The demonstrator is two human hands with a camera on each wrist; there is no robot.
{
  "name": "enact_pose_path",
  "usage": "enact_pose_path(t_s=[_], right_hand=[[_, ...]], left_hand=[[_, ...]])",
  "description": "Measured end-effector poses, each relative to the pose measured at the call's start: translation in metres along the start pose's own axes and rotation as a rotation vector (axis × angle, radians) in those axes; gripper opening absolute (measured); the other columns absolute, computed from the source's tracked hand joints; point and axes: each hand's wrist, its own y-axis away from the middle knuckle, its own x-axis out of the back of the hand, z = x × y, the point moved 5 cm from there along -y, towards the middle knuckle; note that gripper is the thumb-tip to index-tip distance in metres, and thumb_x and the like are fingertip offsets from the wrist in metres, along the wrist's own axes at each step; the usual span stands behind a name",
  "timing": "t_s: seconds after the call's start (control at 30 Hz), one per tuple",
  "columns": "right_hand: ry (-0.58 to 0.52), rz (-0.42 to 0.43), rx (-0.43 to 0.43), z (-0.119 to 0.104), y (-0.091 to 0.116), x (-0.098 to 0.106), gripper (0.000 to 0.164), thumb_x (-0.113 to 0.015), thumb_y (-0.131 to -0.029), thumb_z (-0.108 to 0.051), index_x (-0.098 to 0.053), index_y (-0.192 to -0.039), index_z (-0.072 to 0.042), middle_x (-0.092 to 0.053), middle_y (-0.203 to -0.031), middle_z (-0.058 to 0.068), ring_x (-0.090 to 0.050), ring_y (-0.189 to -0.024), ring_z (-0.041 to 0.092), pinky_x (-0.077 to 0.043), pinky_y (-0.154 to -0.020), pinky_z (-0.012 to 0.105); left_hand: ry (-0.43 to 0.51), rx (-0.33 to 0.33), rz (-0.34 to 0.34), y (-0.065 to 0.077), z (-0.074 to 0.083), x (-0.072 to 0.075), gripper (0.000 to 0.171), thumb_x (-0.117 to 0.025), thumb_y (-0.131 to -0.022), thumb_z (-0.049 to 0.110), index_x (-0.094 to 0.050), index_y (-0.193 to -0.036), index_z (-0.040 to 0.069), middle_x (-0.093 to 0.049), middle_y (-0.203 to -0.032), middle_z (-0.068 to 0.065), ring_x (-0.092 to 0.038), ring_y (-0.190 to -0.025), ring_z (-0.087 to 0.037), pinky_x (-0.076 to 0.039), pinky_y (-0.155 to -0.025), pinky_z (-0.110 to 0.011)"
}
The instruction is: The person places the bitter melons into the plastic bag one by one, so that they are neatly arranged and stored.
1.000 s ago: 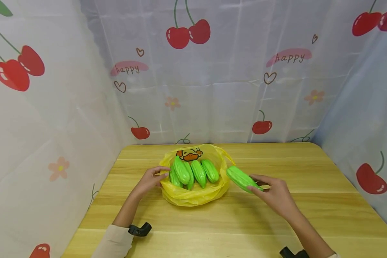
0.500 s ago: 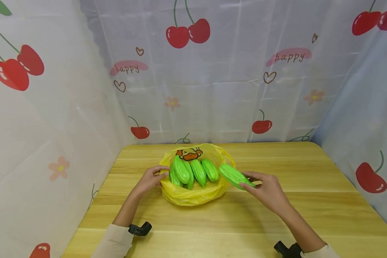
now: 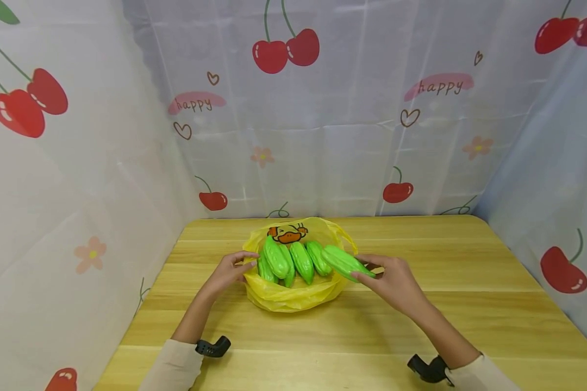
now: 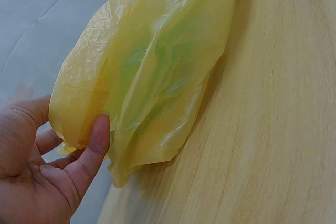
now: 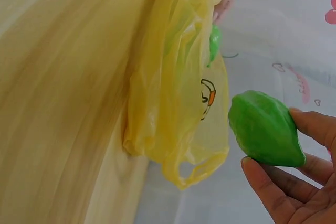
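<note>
A yellow plastic bag (image 3: 293, 298) with a cartoon duck print stands with its mouth spread wide on the table. Several glossy green bitter melons (image 3: 301, 263) lie inside it. At the bag's left rim, my left hand (image 3: 229, 271) pinches the plastic between thumb and fingers, as the left wrist view also shows with the bag (image 4: 157, 77) in front of the hand (image 4: 47, 166). My right hand (image 3: 393, 279) grips another bitter melon (image 3: 344, 262) by its near end. This one is raised, its far end overlapping the bag's right rim in the head view.
The wooden table (image 3: 283, 353) reaches back to a white curtain (image 3: 318, 136) printed with cherries, which also lines both sides. A bag handle loop (image 5: 197, 171) sticks out on the right side. Each wrist wears a black camera mount (image 3: 212, 347).
My right hand has moved left with the bitter melon, from beside the bag to its right rim. The left hand and the bag stay in place.
</note>
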Motion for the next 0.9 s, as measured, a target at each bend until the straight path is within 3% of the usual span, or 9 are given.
enact_pose_path(t_s=[0.27, 0.6, 0.9], right_hand=[[0.004, 0.007, 0.019, -0.004, -0.01, -0.006, 0.04, -0.083, -0.086, -0.021, -0.074, -0.123, -0.008, -0.075, -0.112, 0.01, -0.072, -0.091, 0.023, -0.06, -0.069, 0.026], [-0.008, 0.033, 0.028, -0.008, -0.025, -0.018, 0.042, -0.084, -0.085, -0.019, -0.073, -0.122, -0.002, -0.074, -0.113, 0.013, -0.074, -0.086, 0.025, -0.06, -0.068, 0.03], [0.013, 0.066, 0.037, -0.002, -0.036, -0.036, 0.039, -0.084, -0.086, -0.022, -0.075, -0.119, -0.004, -0.076, -0.102, 0.01, -0.072, -0.086, 0.025, -0.058, -0.066, 0.033]], left_hand=[[-0.005, 0.005, 0.002, 0.001, -0.002, -0.001, 0.034, -0.062, -0.103, 0.016, -0.064, -0.133, 0.001, -0.056, -0.14, -0.022, -0.068, -0.094, -0.019, -0.059, -0.067, -0.034], [-0.011, 0.009, 0.012, 0.0, -0.001, 0.0, 0.033, -0.061, -0.103, 0.015, -0.064, -0.133, 0.002, -0.058, -0.139, -0.021, -0.066, -0.092, -0.019, -0.058, -0.066, -0.033], [-0.006, -0.002, 0.003, 0.002, 0.005, -0.001, 0.034, -0.06, -0.104, 0.013, -0.063, -0.134, -0.001, -0.055, -0.141, -0.024, -0.067, -0.095, -0.022, -0.058, -0.066, -0.034]])
